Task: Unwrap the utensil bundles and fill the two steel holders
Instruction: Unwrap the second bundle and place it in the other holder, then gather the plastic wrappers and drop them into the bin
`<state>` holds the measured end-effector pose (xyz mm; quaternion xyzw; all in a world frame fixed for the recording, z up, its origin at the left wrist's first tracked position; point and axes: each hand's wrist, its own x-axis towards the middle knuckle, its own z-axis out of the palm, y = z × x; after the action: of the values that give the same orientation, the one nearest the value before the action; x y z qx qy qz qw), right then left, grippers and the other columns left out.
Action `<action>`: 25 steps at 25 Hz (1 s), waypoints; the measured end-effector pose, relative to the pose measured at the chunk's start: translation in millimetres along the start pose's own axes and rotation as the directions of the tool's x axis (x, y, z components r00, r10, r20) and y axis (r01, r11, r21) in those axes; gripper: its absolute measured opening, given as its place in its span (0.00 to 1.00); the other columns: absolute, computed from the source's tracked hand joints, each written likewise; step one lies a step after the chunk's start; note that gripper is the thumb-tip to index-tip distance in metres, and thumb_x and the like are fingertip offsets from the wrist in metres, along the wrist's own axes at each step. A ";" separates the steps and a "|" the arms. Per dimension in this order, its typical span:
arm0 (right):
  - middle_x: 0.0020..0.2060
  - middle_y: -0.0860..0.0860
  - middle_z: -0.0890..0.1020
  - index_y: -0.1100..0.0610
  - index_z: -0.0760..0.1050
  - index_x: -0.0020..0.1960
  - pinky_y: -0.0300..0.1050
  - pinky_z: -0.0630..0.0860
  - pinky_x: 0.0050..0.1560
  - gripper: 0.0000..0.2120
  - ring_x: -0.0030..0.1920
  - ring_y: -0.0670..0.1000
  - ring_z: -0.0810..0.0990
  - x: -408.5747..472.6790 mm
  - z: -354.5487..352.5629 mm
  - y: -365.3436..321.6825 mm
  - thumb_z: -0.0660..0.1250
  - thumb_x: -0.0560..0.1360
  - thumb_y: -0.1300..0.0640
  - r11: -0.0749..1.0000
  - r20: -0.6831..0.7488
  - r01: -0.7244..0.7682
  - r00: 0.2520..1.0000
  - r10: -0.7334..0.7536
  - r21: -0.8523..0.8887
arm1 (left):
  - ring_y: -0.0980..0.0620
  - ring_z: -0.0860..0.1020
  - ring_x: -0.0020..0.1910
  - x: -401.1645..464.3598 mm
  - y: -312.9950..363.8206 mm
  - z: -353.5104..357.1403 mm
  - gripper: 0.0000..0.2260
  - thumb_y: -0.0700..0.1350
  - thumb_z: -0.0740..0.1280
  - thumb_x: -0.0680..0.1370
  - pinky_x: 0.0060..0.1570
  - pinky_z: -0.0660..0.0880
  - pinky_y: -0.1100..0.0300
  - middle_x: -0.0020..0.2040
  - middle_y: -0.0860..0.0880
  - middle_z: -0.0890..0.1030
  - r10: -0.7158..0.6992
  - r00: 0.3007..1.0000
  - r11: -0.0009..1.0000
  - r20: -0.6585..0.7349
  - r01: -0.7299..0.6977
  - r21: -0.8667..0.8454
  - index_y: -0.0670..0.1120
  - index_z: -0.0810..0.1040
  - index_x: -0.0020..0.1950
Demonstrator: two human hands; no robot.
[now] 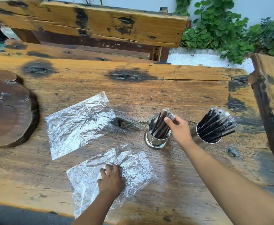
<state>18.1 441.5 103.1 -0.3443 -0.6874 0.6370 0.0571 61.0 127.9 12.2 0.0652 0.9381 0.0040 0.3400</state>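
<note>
Two steel holders stand on the wooden table (149,88). The left holder (155,142) has dark utensils (160,127) leaning in it, and my right hand (178,129) grips their tops above its rim. The right holder (204,140) is packed with black utensils in clear sleeves (217,122). Two flattened clear plastic wraps lie on the table: one (79,124) left of the holders, one (133,172) near the front edge. My left hand (111,179) presses flat on the near wrap with fingers spread.
A dark round wood slab (9,109) sits at the table's left. A wooden bench back (100,25) runs behind the table. Another wooden piece (272,98) stands at the right edge. Green plants (222,30) grow over white gravel beyond.
</note>
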 end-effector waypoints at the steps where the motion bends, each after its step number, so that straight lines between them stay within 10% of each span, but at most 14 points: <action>1: 0.34 0.43 0.85 0.57 0.82 0.43 0.30 0.76 0.39 0.07 0.36 0.38 0.82 -0.6 0.3 -0.6 0.70 0.80 0.60 1.000 -0.019 0.010 1.000 -0.010 0.001 | 0.41 0.61 0.72 -0.1 -0.6 -0.2 0.26 0.57 0.66 0.76 0.62 0.75 0.43 0.72 0.46 0.62 0.002 1.000 1.000 0.001 -0.002 -0.006 0.54 0.64 0.71; 8: 0.40 0.41 0.87 0.52 0.85 0.52 0.33 0.78 0.52 0.04 0.45 0.41 0.84 -11.2 7.6 10.2 0.70 0.80 0.56 0.979 -0.093 -0.107 0.988 0.124 0.175 | 0.41 0.62 0.72 -1.6 2.2 1.1 0.23 0.57 0.62 0.79 0.62 0.75 0.44 0.72 0.45 0.63 0.008 0.999 1.000 -0.035 -0.008 0.012 0.53 0.65 0.72; 14: 0.62 0.43 0.78 0.50 0.68 0.76 0.35 0.69 0.59 0.28 0.60 0.41 0.77 -33.6 -10.8 15.4 0.66 0.79 0.66 0.974 0.004 -0.180 0.983 0.181 0.140 | 0.42 0.64 0.69 -8.0 2.7 7.8 0.24 0.59 0.63 0.77 0.60 0.76 0.46 0.72 0.47 0.63 0.086 0.995 0.996 -0.060 -0.085 0.014 0.58 0.65 0.72; 19: 0.53 0.51 0.79 0.54 0.76 0.57 0.38 0.76 0.54 0.10 0.54 0.51 0.80 -73.8 -13.3 58.1 0.66 0.79 0.66 0.960 -0.214 -0.089 0.976 0.031 -0.266 | 0.42 0.64 0.70 -16.4 15.7 18.9 0.27 0.63 0.61 0.79 0.62 0.74 0.46 0.73 0.46 0.63 0.165 0.983 0.986 -0.076 -0.164 0.022 0.57 0.62 0.75; 25: 0.53 0.48 0.76 0.53 0.79 0.57 0.46 0.76 0.57 0.11 0.55 0.49 0.76 -122.4 6.2 115.1 0.65 0.77 0.63 0.690 0.346 0.283 0.937 -0.051 -0.666 | 0.42 0.68 0.67 -40.8 48.9 38.8 0.29 0.55 0.62 0.75 0.59 0.76 0.46 0.71 0.45 0.67 0.182 0.978 0.982 -0.102 -0.186 -0.026 0.48 0.66 0.75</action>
<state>153.6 363.9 40.7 -0.1739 -0.9074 0.3614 -0.1257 122.6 169.8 11.0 0.1455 0.9436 0.0552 0.2921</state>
